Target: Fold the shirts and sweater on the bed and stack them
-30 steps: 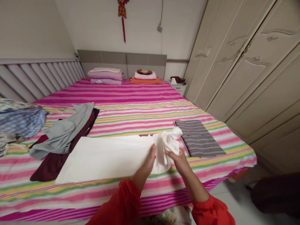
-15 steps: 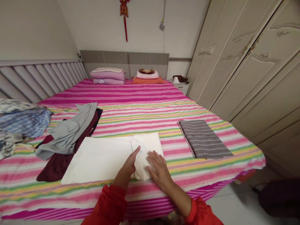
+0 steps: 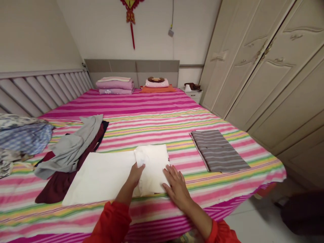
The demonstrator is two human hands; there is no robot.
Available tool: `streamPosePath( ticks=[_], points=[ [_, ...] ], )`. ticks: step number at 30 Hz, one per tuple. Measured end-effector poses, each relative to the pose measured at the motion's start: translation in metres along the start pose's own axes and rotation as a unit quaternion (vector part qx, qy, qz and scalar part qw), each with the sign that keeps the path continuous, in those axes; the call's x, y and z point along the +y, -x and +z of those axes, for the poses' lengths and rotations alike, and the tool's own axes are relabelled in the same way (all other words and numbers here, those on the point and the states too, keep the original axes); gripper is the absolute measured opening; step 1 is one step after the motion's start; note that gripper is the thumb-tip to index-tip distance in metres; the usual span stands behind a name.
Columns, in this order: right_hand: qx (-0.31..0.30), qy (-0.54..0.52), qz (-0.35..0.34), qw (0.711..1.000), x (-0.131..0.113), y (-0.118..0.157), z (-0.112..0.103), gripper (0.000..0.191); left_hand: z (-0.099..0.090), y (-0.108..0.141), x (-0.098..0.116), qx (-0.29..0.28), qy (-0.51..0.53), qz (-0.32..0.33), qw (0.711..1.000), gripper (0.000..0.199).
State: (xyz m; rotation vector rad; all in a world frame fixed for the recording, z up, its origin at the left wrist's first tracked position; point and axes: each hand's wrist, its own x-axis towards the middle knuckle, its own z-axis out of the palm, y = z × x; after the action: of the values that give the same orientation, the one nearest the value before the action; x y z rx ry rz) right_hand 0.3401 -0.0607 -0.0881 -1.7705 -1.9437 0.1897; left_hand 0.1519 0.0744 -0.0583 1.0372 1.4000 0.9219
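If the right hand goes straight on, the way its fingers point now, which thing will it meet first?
Most likely the folded end of the white cloth. The right hand lies at its edge, fingers pointing across it; exact contact is hard to judge.

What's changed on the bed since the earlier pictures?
The bunched end of the white garment now lies folded leftward over it. The right hand let go and lies open at its edge; the left hand moved left. The folded striped cloth stayed put.
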Motion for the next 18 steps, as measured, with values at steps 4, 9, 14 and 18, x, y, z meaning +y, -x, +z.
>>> streamPosePath(
  ticks=[4,9,14,18],
  points=[
    [-0.053,-0.027,-0.013,0.998,0.002,-0.002,0.001,0.055,-0.008,0.0,0.0,0.014,-0.04,0.005,0.999,0.011],
    [0.028,-0.041,0.031,0.998,0.0,-0.025,-0.008,0.055,-0.016,0.001,-0.006,0.033,-0.078,0.009,0.996,0.013],
    [0.012,-0.034,0.049,0.998,-0.008,-0.083,-0.009,0.057,-0.019,-0.006,-0.011,0.032,-0.097,0.014,0.995,0.016],
    [-0.058,-0.014,0.078,0.995,-0.006,-0.117,0.011,0.059,-0.02,-0.009,-0.015,0.025,-0.096,0.021,0.995,0.02]
  ],
)
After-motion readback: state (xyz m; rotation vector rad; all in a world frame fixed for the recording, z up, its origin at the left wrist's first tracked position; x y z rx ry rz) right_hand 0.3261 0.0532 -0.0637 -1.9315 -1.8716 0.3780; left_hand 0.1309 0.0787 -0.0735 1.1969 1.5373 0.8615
